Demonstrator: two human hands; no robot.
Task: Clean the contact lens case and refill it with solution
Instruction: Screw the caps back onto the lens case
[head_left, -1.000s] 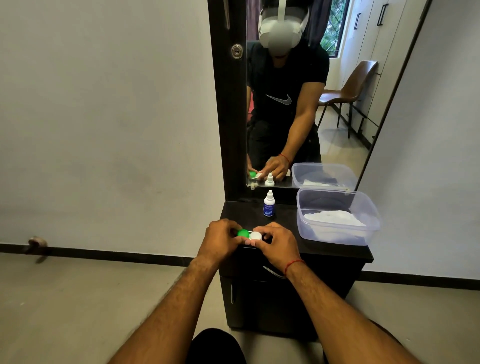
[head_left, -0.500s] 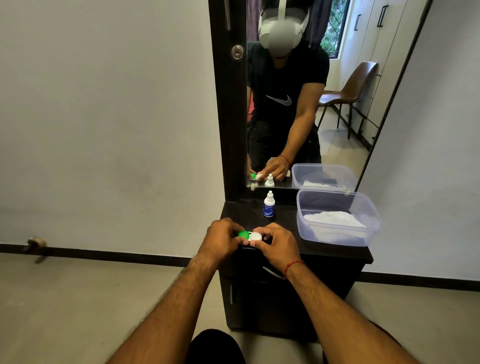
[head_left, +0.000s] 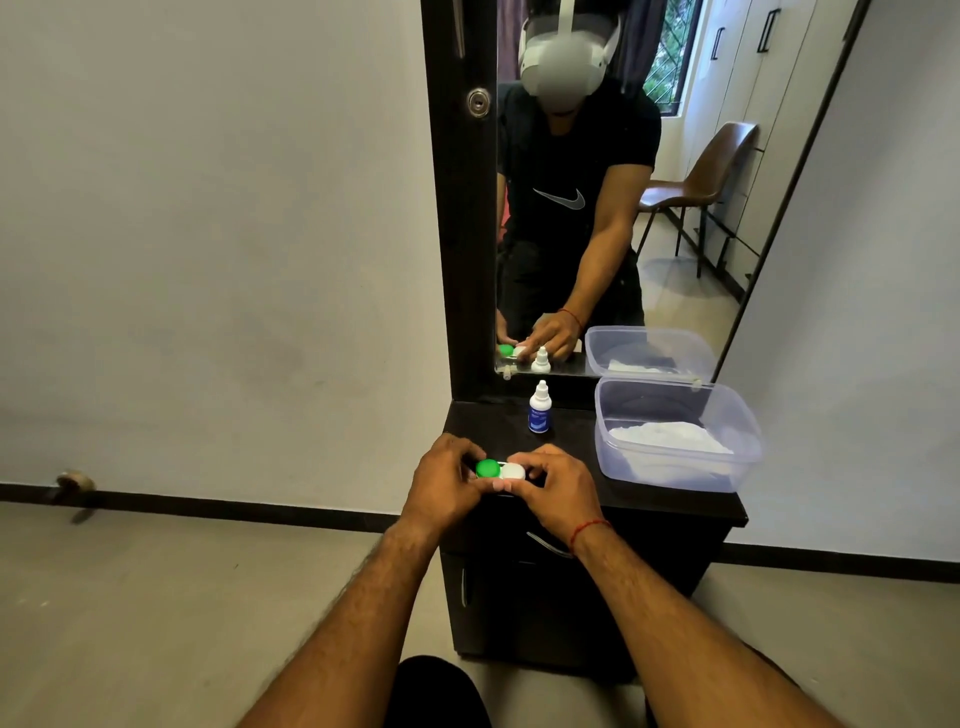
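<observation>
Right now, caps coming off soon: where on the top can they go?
Bare top left of the bottle, behind the left hand; a narrower strip between bottle and tub. Crowded: the front, right hand and case there; tub fills the right.

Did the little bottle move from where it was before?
No. The little bottle stands in the same spot as before, just in front of the mirror and left of the clear tub.
</observation>
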